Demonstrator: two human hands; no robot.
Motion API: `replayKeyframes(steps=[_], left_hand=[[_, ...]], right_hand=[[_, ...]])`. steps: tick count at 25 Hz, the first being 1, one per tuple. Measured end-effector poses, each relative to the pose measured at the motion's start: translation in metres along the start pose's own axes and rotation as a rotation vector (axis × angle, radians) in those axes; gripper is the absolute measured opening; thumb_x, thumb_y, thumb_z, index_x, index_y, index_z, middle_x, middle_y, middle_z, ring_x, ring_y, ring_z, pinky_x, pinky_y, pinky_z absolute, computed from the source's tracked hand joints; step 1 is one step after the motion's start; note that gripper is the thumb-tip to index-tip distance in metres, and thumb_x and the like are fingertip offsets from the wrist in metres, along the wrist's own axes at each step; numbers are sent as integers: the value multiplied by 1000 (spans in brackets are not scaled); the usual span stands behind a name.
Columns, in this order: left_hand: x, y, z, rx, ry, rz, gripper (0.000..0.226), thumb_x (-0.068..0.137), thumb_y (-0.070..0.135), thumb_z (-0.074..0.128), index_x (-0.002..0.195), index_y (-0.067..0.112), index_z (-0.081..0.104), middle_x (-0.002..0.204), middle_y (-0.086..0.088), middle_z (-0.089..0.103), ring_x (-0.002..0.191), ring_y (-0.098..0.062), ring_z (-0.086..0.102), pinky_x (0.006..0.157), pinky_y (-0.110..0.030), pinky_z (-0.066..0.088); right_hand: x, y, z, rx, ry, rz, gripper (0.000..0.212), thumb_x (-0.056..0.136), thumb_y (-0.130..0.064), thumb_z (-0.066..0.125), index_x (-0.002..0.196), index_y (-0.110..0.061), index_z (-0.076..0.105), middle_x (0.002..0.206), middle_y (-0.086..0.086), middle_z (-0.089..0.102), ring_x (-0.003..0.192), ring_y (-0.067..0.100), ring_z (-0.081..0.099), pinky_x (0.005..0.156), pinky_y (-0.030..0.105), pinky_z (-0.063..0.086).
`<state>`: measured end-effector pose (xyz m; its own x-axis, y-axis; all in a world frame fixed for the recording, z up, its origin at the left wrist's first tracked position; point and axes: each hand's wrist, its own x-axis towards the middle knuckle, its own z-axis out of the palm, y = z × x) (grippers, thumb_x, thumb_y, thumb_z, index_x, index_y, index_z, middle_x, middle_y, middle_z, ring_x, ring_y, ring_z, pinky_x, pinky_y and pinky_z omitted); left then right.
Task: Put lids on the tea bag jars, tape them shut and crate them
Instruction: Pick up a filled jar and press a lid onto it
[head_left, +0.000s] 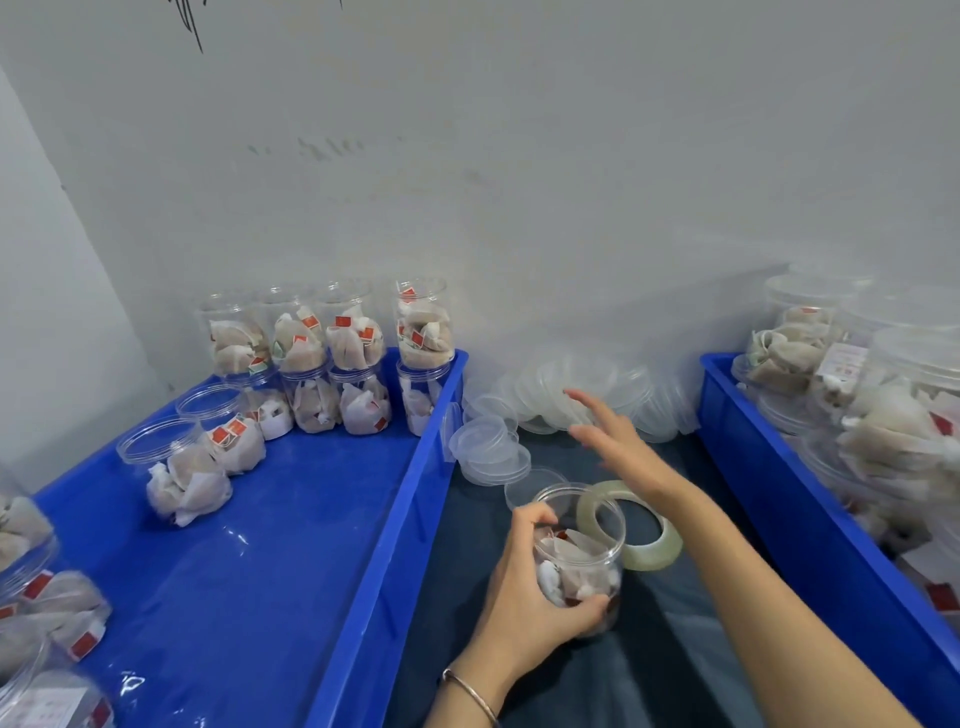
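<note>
Two blue crates (415, 499) flank one tape roll (652, 540), lower centre. Your left hand (524, 608) grips one open jar (582, 556); your right hand (618, 441), fingers spread, hovers by roughly a dozen lids (550, 400).

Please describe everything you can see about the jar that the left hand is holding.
The clear round plastic jar stands upright on the dark cloth-covered surface between the two blue plastic crates. It has no lid; its wide mouth is open. Inside lie several pale paper tea bags, some with red tags, filling roughly the lower half. The left hand grips its side, thumb low across the front. A roll of translucent tape lies just behind it, partly seen through the jar wall.
</note>
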<state>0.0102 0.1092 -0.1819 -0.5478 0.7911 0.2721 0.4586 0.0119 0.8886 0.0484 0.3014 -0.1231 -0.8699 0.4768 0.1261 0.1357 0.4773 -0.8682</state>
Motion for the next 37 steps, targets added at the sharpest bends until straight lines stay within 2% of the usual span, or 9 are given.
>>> replayKeyframes(steps=[3, 6, 13, 18, 22, 25, 31, 34, 37], left_hand=[[4, -4, 15, -118, -100, 22, 98, 62, 23, 81, 133, 47, 19, 122, 35, 45, 118, 3, 52, 94, -13, 44], [10, -7, 40, -154, -128, 7, 117, 60, 21, 87, 143, 35, 7, 128, 22, 53, 118, -7, 57, 97, -34, 50], [27, -3, 35, 136, -123, 82, 70, 61, 33, 82, 119, 19, 46, 109, 20, 58, 105, 5, 59, 83, -12, 47], [21, 17, 38, 96, -132, 176, 31, 78, 36, 57, 107, 36, 43, 108, 36, 51, 101, 18, 47, 88, -1, 32], [10, 5, 40, -101, -38, 26, 75, 71, 10, 82, 130, 32, 40, 120, 29, 52, 104, 24, 46, 84, 1, 37], [13, -4, 28, -210, -104, -42, 79, 63, -10, 83, 125, 23, 46, 117, 16, 64, 111, 3, 59, 88, -17, 50], [14, -9, 31, -238, -77, -14, 93, 57, 6, 88, 134, 18, 38, 133, -2, 53, 121, -13, 55, 97, -34, 49], [17, -16, 29, -181, -96, 11, 84, 60, 4, 86, 130, 22, 42, 125, 5, 61, 116, -10, 60, 91, -24, 50], [25, -19, 33, -74, -180, 49, 63, 71, 10, 80, 120, 31, 47, 111, 10, 63, 107, 10, 57, 89, -14, 46]], right_hand=[[-66, -25, -7, -141, -33, -41, 53, 70, -66, 53, 121, -65, 36, 118, -8, 38, 101, -8, 45, 82, 21, 43], [-108, -29, 14, -589, 18, -101, 67, 73, -58, 56, 134, -50, 29, 133, -19, 26, 121, 2, 37, 90, 22, 41], [-103, -30, 13, -744, -61, -248, 62, 85, -56, 55, 142, -39, 37, 148, -23, 32, 138, -5, 21, 105, 5, 12], [-107, -36, 51, -967, 391, -74, 56, 65, -53, 77, 111, -23, 71, 96, 9, 67, 80, 31, 62, 61, 35, 52], [-105, -40, 32, -908, 27, 26, 67, 83, -65, 46, 145, -48, 25, 152, 6, 24, 138, 26, 25, 109, 43, 27], [-107, -47, -9, -596, -358, -1, 71, 84, -45, 56, 143, -56, 19, 157, -22, -3, 144, 4, 0, 116, 30, 17], [-109, -42, 10, -1052, 73, -140, 84, 67, -88, 26, 143, -51, 20, 123, -10, 34, 121, 13, 32, 102, 37, 28], [-105, -37, 2, -825, -158, -247, 65, 75, -81, 33, 137, -65, 20, 150, -22, 17, 142, 2, 7, 113, 33, 13], [-104, -31, 16, -800, -27, -422, 40, 88, -56, 53, 128, -53, 50, 143, -16, 39, 132, 6, 35, 104, 22, 29]])
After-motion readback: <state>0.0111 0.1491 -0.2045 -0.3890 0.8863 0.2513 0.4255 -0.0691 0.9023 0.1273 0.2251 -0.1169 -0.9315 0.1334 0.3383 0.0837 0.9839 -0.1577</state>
